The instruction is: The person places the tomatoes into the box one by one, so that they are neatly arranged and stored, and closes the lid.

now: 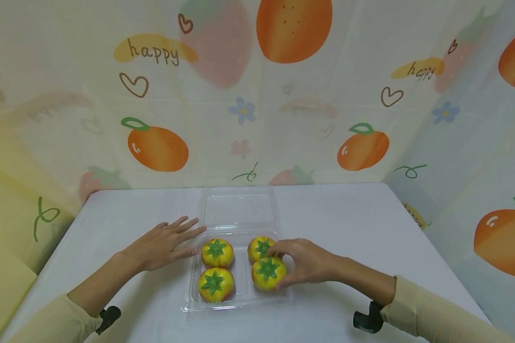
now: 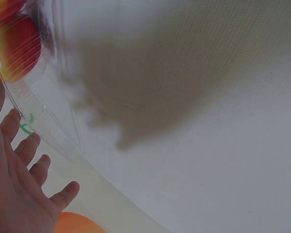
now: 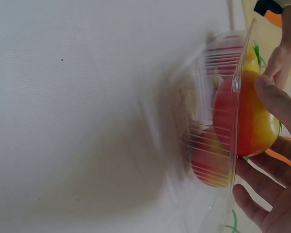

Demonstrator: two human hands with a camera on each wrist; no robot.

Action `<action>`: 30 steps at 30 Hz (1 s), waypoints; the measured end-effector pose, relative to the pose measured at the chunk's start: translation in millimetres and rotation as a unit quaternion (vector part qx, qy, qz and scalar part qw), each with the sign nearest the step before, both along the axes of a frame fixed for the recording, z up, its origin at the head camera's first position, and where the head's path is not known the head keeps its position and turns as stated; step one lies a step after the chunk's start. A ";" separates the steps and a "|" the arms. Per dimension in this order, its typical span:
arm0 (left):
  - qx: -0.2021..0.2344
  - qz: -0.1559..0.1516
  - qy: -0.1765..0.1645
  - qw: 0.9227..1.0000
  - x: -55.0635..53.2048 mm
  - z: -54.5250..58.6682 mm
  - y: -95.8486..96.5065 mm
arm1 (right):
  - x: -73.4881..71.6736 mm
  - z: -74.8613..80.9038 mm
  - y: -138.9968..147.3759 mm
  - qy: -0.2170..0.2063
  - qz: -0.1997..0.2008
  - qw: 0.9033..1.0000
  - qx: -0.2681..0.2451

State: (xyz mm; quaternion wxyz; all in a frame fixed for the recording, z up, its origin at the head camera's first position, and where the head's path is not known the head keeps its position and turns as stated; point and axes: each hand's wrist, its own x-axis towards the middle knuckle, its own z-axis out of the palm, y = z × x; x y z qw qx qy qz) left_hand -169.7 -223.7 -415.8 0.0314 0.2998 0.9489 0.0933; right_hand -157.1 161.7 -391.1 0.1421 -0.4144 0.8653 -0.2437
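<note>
A clear plastic clamshell box (image 1: 242,301) lies with its lid (image 1: 239,208) folded back. Inside it are several round yellow-and-red fruits with green star-shaped tops: a back-left one (image 1: 217,252), a front-left one (image 1: 216,285) and a back-right one (image 1: 257,247). My right hand (image 1: 306,261) grips the front-right fruit (image 1: 269,275) between thumb and fingers; in the right wrist view this fruit (image 3: 254,116) stands partly above the box's rim (image 3: 236,97). With fingers spread, my left hand (image 1: 167,245) hovers at the box's left rim, fingertips beside the back-left fruit.
A white-covered table (image 1: 124,214) extends around the box. Behind it and at both sides hangs a cloth (image 1: 283,95) printed with oranges, hearts and the word happy. Black straps (image 1: 369,318) sit at both wrists.
</note>
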 end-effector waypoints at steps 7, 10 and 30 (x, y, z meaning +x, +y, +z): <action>-0.004 0.000 0.000 1.000 0.2 -0.3 0.0 | 1.3 -1.3 -1.4 0.012 0.009 1.000 0.017; -0.004 0.001 -0.002 1.000 0.4 -0.5 0.0 | 1.7 -1.8 -3.1 0.026 0.024 0.999 0.020; -0.004 0.004 -0.003 1.000 -0.5 -1.7 0.8 | -1.5 -17.5 0.0 0.051 0.050 0.997 0.021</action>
